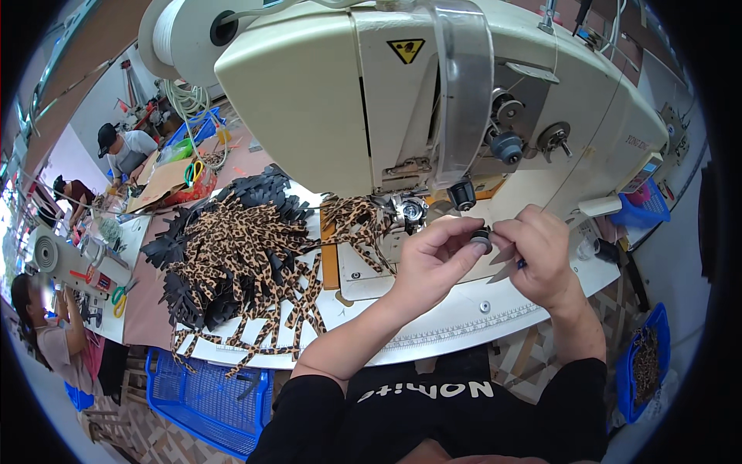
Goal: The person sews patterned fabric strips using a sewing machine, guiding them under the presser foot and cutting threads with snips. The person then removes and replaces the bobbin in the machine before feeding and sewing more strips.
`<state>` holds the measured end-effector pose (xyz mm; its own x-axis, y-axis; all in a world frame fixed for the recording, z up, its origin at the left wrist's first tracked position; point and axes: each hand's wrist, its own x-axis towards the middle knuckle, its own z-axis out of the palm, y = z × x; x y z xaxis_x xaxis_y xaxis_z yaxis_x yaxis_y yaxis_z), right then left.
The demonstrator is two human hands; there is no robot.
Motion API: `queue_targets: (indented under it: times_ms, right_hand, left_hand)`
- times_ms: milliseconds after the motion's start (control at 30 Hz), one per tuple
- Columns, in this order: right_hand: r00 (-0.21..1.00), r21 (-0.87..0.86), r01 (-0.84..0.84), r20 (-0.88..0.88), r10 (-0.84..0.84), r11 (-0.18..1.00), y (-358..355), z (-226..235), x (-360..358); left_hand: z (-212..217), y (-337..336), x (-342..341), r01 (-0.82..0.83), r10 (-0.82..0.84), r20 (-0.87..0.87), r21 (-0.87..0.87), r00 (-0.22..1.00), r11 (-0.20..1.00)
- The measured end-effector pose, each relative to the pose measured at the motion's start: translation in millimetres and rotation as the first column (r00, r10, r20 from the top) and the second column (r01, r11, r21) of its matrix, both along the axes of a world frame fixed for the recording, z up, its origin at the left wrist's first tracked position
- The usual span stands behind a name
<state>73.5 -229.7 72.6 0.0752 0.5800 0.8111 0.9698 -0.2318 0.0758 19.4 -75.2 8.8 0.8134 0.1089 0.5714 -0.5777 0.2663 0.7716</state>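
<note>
In front of the sewing machine, my left hand pinches a small round metal piece, which looks like a bobbin case, between thumb and fingers. Close on its right, my right hand is closed around thread snips, their blades pointing left toward the bobbin case. The right fingertips are near the bobbin case; whether they touch it I cannot tell. A small metal bobbin lies on the white tabletop below my hands. Left of them, leopard-print strips run under the machine's head.
A big pile of leopard-print strips and black pieces covers the table's left. Blue baskets stand below, one at left and one at right. Green-and-yellow scissors lie at far left. Several people work on the left side.
</note>
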Motion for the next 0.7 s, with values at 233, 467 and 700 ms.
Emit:
queue_targets:
  times_ms: [233, 467, 700]
  right_hand:
    - [0.996, 0.022, -0.046, -0.078, 0.047, 0.999, -2, -1, 4]
    - [0.990, 0.049, -0.048, -0.128, 0.054, 0.998, -1, 0, 14]
    - [0.953, -0.011, -0.173, -0.254, 0.165, 0.985, -1, -4, 24]
  left_hand:
    - [-2, 4, -1, 0.088, -0.091, -0.029, -0.083, 0.995, 0.993]
    - [-4, 4, 2, 0.155, -0.181, -0.163, -0.159, 0.970, 0.975]
    - [-3, 7, 2, 0.314, -0.380, -0.205, -0.293, 0.902, 0.903]
